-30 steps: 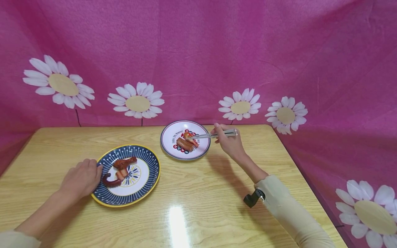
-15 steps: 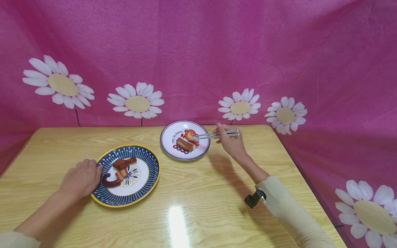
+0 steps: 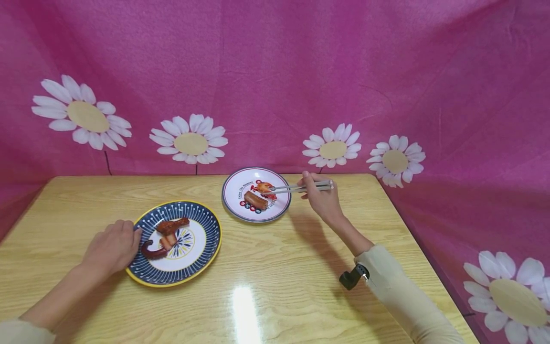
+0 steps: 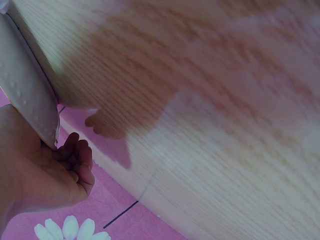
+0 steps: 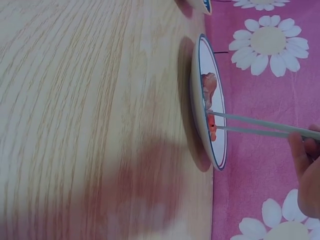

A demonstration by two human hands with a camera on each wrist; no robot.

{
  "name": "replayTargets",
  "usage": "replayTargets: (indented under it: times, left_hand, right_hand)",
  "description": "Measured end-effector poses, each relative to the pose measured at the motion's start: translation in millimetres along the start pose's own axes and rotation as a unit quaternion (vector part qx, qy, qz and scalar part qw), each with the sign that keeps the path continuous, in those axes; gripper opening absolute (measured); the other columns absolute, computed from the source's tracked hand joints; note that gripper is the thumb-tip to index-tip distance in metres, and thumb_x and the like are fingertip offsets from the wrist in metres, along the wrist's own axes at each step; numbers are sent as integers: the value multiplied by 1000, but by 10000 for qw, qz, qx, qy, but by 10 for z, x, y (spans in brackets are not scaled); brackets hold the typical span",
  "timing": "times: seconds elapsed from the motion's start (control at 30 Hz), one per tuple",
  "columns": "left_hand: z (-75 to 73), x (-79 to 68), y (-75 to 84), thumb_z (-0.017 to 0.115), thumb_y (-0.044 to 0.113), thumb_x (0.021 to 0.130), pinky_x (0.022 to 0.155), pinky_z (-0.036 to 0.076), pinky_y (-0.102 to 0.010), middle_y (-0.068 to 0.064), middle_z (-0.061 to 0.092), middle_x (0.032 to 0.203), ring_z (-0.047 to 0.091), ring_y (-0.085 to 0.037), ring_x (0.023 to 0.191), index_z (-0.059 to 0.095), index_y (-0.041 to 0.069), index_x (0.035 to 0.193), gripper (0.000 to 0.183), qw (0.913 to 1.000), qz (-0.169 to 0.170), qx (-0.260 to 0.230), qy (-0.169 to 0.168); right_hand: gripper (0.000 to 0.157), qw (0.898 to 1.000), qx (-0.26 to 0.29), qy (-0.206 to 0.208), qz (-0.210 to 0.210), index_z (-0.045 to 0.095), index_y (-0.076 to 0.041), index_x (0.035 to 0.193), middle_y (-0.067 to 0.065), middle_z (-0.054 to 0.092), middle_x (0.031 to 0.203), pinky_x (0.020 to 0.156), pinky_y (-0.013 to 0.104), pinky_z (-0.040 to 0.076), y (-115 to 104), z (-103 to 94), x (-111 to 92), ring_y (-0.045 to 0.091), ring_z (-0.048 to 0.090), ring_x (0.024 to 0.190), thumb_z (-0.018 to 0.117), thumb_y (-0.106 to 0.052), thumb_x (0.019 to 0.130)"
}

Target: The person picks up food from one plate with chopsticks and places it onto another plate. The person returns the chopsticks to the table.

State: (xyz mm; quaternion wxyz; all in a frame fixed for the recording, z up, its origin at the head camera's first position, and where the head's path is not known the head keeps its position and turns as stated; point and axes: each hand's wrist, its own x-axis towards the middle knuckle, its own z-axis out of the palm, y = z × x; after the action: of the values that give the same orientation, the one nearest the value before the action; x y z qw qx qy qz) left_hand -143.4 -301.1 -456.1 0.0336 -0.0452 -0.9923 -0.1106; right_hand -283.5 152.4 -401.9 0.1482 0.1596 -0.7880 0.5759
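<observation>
My left hand (image 3: 112, 246) grips the left rim of a large blue-and-white plate (image 3: 205, 258) with a yellow edge. In the left wrist view its fingers (image 4: 80, 157) curl at the rim. A chicken drumstick (image 3: 172, 225), a piece of pork belly (image 3: 169, 241) and a dark red octopus tentacle (image 3: 155, 253) lie on that plate. My right hand (image 3: 322, 199) holds metal chopsticks (image 3: 292, 188), their tips at an orange shrimp (image 3: 265, 187) on a smaller white plate (image 3: 234, 188). A brown sausage (image 3: 255, 200) lies beside the shrimp. In the right wrist view the slightly parted tips overlap the shrimp (image 5: 212, 127).
Both plates stand on a light wooden table (image 3: 279, 267), the white one near its back edge. A pink curtain (image 3: 266, 86) printed with white daisies hangs behind and on the right. A black wrist camera (image 3: 353, 277) sits at my right sleeve (image 3: 399, 291).
The chopstick tips have shifted slightly right, and the shrimp has moved a little right and turned on the white plate. My left hand and the large plate stay where they were.
</observation>
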Motion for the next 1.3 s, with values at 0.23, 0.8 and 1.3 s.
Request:
replayTargets:
  times: [0.23, 0.8, 1.3]
  left_hand:
    - [-2, 0, 0, 45, 15, 102, 66, 46, -58, -23, 51, 83, 53, -40, 77, 49, -12, 90, 30, 10000, -27, 42, -38]
    - [-13, -7, 12, 46, 16, 102, 66, 47, -57, -22, 50, 82, 53, -39, 75, 49, -13, 90, 30, 9999, 24, 100, -51]
    - [-11, -7, 27, 46, 16, 101, 65, 47, -55, -22, 49, 81, 51, -37, 74, 49, -14, 91, 31, 9999, 14, 109, 6]
  right_hand:
    - [37, 9999, 108, -38, -43, 73, 4, 86, 16, 71, 81, 61, 38, 58, -86, 8, -4, 39, 69, 73, 56, -24, 104]
    - [34, 9887, 873, -1222, -2, 69, 12, 95, 25, 69, 94, 67, 45, 58, -439, 199, -47, 37, 69, 87, 54, -18, 105]
    - [33, 9779, 1076, -1792, 36, 68, 14, 94, 22, 71, 91, 67, 45, 58, -555, 447, -98, 15, 70, 72, 50, -13, 104]
